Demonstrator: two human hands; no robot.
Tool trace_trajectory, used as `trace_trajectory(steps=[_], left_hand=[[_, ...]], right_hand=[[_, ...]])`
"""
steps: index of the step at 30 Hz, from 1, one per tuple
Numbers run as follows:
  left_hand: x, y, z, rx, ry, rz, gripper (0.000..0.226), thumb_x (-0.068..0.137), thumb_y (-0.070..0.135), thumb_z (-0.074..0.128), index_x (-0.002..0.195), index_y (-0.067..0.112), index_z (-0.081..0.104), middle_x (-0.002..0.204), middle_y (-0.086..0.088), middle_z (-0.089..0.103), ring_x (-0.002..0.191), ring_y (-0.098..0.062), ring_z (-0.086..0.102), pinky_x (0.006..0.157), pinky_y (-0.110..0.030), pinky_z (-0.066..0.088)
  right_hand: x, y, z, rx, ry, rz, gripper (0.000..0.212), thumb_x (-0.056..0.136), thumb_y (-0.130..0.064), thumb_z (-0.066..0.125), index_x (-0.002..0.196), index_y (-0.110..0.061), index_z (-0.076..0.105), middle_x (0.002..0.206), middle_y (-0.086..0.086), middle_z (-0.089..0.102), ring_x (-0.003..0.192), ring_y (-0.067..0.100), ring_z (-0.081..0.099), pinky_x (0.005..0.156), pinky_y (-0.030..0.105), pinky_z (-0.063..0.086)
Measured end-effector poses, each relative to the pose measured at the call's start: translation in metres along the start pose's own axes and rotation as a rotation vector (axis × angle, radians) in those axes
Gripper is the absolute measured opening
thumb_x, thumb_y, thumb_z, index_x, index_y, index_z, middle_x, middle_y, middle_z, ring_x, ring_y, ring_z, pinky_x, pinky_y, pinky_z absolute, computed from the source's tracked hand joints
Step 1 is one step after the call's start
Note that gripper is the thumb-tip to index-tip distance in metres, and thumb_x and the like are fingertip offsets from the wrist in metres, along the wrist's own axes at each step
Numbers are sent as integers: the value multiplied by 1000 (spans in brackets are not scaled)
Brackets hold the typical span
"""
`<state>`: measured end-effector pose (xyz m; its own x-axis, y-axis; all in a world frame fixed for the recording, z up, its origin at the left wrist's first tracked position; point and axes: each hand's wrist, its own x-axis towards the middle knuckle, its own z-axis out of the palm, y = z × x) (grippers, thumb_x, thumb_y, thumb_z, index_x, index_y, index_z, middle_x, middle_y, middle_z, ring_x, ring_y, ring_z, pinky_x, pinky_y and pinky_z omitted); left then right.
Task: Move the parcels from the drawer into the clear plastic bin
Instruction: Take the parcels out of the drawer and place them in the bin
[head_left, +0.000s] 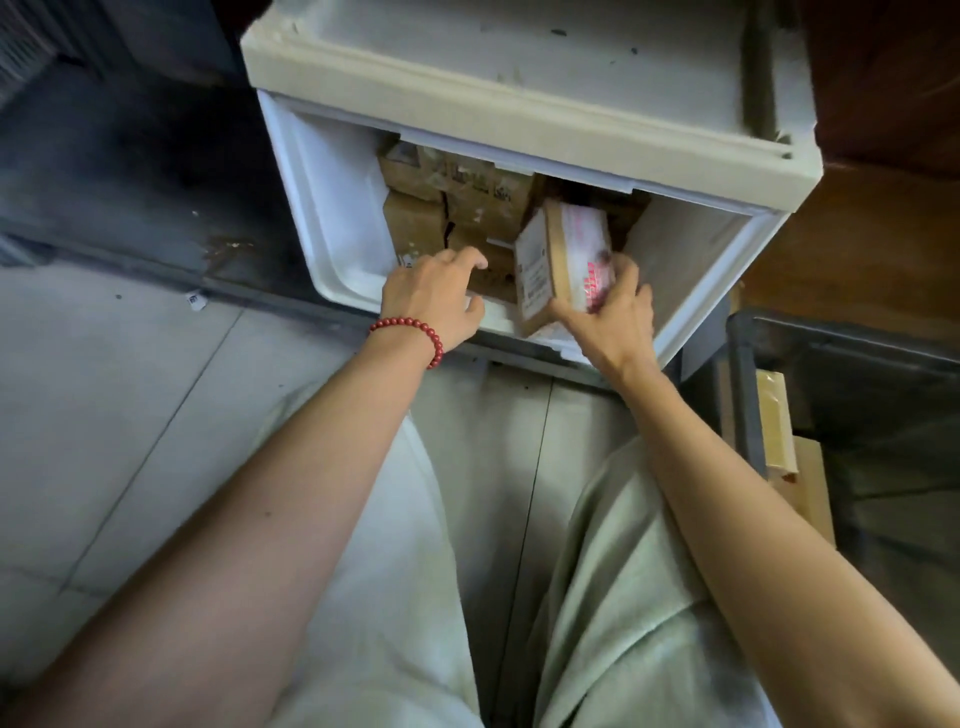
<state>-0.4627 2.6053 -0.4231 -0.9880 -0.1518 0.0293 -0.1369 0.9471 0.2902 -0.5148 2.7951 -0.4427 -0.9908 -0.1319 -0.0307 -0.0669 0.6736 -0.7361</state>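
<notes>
A white plastic drawer (332, 218) is pulled open from its cream cabinet and holds several brown cardboard parcels (467, 197). My right hand (613, 317) grips one small parcel (561, 260), brown with a white label and red-printed tape, tilted up at the drawer's front right. My left hand (436, 296), with a red bead bracelet on the wrist, reaches into the drawer's front left, its curled fingers on a brown parcel (488, 273); whether it grasps that parcel I cannot tell. The clear plastic bin (748, 384) stands on the floor at the right with parcels (779, 426) inside.
The cream cabinet top (519, 67) overhangs the drawer's back half. Dark furniture stands at the left and dark wood at the right. Grey tiled floor (130, 389) lies to the left, with my knees in pale trousers below.
</notes>
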Motion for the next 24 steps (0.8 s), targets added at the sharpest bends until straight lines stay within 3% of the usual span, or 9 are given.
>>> trace_trajectory(steps=[2, 4, 6, 11, 13, 16, 18, 21, 24], left_hand=[[-12, -1, -9, -52, 10, -18, 49, 92, 29, 54, 138, 27, 39, 136, 0, 51, 115, -25, 54, 83, -35, 44], [-23, -3, -18, -113, 26, -44, 55, 91, 28, 56, 142, 27, 34, 139, -1, 48, 119, -25, 52, 86, -37, 46], [-33, -5, -26, -179, 9, -57, 65, 88, 26, 61, 145, 27, 29, 143, -2, 44, 124, -24, 47, 93, -39, 46], [-56, -4, -45, -351, -58, 55, 90, 69, 18, 83, 144, 29, 34, 139, 1, 47, 124, -17, 48, 103, -39, 42], [-65, -4, -49, -463, -23, 86, 90, 65, 13, 86, 141, 30, 41, 136, 2, 49, 119, -14, 53, 101, -31, 44], [-78, -2, -53, -569, 48, 127, 89, 61, 10, 87, 137, 30, 45, 132, 1, 49, 110, -10, 53, 84, 0, 37], [-87, 3, -55, -582, 92, 154, 84, 63, 11, 87, 135, 30, 48, 124, 4, 49, 105, -5, 52, 76, 2, 37], [-99, 11, -56, -662, 163, 172, 68, 68, 12, 84, 129, 28, 56, 116, 8, 56, 96, 9, 56, 80, 3, 37], [-108, 15, -54, -756, 173, 144, 60, 71, 13, 83, 121, 32, 56, 113, 19, 58, 97, 20, 54, 80, 3, 39]], right_hand=[[-17, -3, -5, 5, -57, -43, 87, 80, -42, 73, 146, -19, 22, 136, 11, 38, 111, 20, 40, 89, 29, 35], [-34, -6, -10, 29, -88, -58, 87, 80, -42, 73, 147, -20, 22, 136, 11, 40, 117, 23, 43, 95, 40, 45], [-51, -10, -16, 103, -95, -64, 86, 79, -42, 74, 145, -21, 24, 135, 10, 42, 117, 26, 49, 91, 49, 51], [-86, -17, -26, 410, -79, 0, 65, 81, -34, 74, 130, -21, 32, 119, 6, 49, 106, 25, 60, 75, 42, 60], [-92, -17, -32, 498, -64, 62, 57, 82, -33, 73, 123, -17, 36, 117, 6, 50, 104, 22, 61, 76, 41, 59], [-96, -16, -44, 626, -95, 119, 57, 80, -43, 68, 122, -14, 43, 113, 4, 56, 94, 12, 63, 68, 29, 59], [-99, -16, -54, 648, -143, 106, 57, 74, -55, 61, 117, -17, 58, 108, 4, 66, 90, 12, 66, 66, 26, 56], [-105, -16, -65, 681, -171, 76, 33, 85, -59, 48, 92, -40, 75, 90, -5, 75, 73, 9, 71, 60, 19, 53], [-108, -14, -67, 691, -141, 98, 39, 92, -62, 44, 95, -38, 74, 96, -5, 75, 87, 17, 73, 75, 32, 57]])
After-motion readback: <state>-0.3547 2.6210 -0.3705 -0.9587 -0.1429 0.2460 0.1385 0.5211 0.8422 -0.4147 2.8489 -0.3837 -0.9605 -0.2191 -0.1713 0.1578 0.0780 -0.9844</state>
